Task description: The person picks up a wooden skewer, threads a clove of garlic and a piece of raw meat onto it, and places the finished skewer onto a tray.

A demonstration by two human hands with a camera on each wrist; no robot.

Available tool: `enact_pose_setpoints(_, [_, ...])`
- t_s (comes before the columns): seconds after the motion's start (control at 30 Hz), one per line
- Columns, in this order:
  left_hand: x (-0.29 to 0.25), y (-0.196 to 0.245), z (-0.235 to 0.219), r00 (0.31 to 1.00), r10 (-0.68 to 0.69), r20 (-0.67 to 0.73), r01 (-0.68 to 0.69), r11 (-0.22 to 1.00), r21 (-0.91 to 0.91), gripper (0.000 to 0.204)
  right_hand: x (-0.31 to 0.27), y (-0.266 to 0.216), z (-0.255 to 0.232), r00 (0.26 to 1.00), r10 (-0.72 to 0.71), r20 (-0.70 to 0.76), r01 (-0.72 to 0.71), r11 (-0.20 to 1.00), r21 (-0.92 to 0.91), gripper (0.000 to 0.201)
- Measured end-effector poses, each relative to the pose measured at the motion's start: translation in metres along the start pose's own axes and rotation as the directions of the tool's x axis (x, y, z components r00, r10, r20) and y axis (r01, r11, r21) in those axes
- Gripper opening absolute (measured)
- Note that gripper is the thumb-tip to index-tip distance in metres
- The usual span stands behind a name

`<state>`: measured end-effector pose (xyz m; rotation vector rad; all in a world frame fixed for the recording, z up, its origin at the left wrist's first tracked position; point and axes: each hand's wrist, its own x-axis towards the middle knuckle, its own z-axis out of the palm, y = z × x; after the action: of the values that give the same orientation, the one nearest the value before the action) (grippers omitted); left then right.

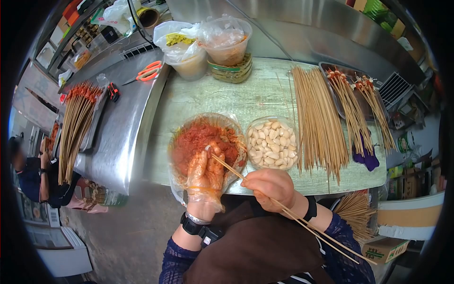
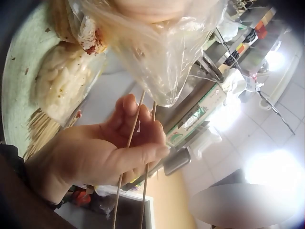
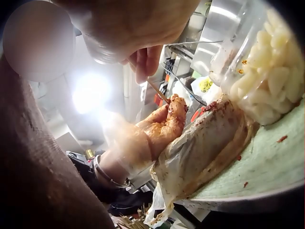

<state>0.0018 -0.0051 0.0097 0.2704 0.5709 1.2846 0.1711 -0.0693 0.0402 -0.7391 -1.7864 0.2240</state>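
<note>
Head view first: the left hand (image 1: 204, 177), in a thin plastic glove, reaches into the bowl of red meat (image 1: 204, 142) and pinches a bit of it right at the tip of the skewers (image 1: 283, 208). The right hand (image 1: 270, 185) is curled around two thin bamboo sticks partway along, their long tails running back past the wrist. Just beyond the right hand sits a tub of garlic cloves (image 1: 273, 143), and further out to its right a loose pile of bare skewers (image 1: 319, 118) on the table (image 1: 227, 94).

Left wrist view: mostly the right hand (image 2: 102, 152) from below, with both skewers (image 2: 136, 157) clamped between thumb and fingers, plus the crinkly glove cuff (image 2: 162, 52) up top. The head cam doesn't show that grip at all.

Right wrist view: gloved left hand (image 3: 152, 129), fingertips smeared with marinade, closing on the skewer tip (image 3: 159, 93) above the bag-lined bowl rim (image 3: 209, 143). Only here is the point contact clear.

Handling-wise, I'd guess the sticks are light, stiff but snappable, sharp at the end, so gripping mid-shaft makes sense. The meat looks soft, wet and slippery.
</note>
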Motion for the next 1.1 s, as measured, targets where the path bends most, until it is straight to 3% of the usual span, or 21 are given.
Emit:
enact_pose_setpoints(0.1, [0.001, -0.001, 0.001, 0.999, 0.019, -0.028, -0.019, 1.000, 0.005, 0.021, 0.001, 0.005, 0.005, 0.999, -0.031, -0.011, 0.031, 0.999, -0.025, 0.028])
enact_pose_setpoints(0.17, [0.005, 0.000, -0.003, 0.996, 0.066, -0.065, -0.065, 0.998, 0.021, 0.022, 0.002, 0.006, 0.009, 0.999, -0.036, -0.004, 0.036, 0.998, -0.042, 0.019])
enact_pose_setpoints(0.27, [0.010, 0.003, -0.009, 0.991, 0.130, 0.027, -0.132, 0.983, 0.129, 0.025, 0.008, 0.001, 0.010, 1.000, 0.010, 0.020, -0.008, 0.997, -0.079, 0.016])
enact_pose_setpoints(0.37, [0.009, 0.003, -0.010, 0.956, 0.271, 0.117, -0.293, 0.915, 0.279, 0.029, 0.007, 0.000, 0.012, 0.996, 0.062, 0.069, -0.055, 0.994, -0.091, 0.017])
enact_pose_setpoints(0.47, [0.009, 0.002, -0.011, 0.946, 0.301, 0.124, -0.325, 0.887, 0.328, 0.033, 0.005, 0.002, 0.015, 0.996, 0.063, 0.068, -0.057, 0.995, -0.087, 0.019])
enact_pose_setpoints(1.1, [0.016, 0.008, -0.011, 0.957, 0.286, 0.054, -0.289, 0.909, 0.301, 0.030, 0.019, 0.005, 0.034, 1.000, 0.023, 0.014, -0.021, 0.991, -0.135, 0.016])
